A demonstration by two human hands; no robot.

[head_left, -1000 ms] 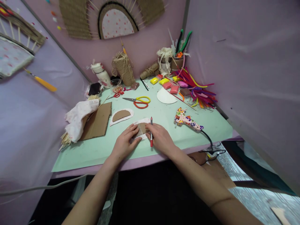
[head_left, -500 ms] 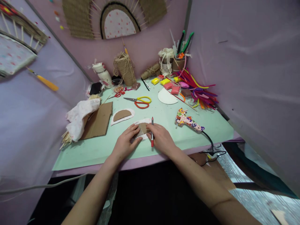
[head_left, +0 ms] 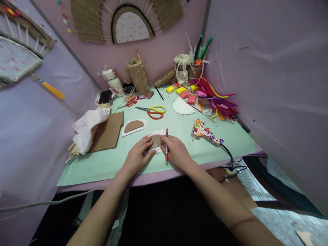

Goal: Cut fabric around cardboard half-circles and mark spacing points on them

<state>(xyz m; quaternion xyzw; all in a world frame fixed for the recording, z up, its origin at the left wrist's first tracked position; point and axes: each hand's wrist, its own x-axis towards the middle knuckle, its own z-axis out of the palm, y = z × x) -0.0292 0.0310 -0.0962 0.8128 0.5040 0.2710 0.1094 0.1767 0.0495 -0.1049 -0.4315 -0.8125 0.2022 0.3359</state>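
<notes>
My left hand (head_left: 137,155) and my right hand (head_left: 177,152) press down on a small brown cardboard piece (head_left: 156,140) that lies on a white fabric piece (head_left: 159,133) near the front of the mint green mat (head_left: 107,164). The fingers of both hands are curled onto the cardboard's edges. A red pen (head_left: 166,144) lies on the mat against my right hand's fingers. Beyond my left hand lies a second brown half-round on white fabric (head_left: 134,125).
A flowered glue gun (head_left: 205,134) with a black cord lies to the right. Yellow and red scissors (head_left: 153,111), a cardboard sheet (head_left: 108,132), a white cloth over sticks (head_left: 87,128), a twine cone (head_left: 136,75), clay blocks (head_left: 182,91) and pipe cleaners (head_left: 217,100) crowd the back.
</notes>
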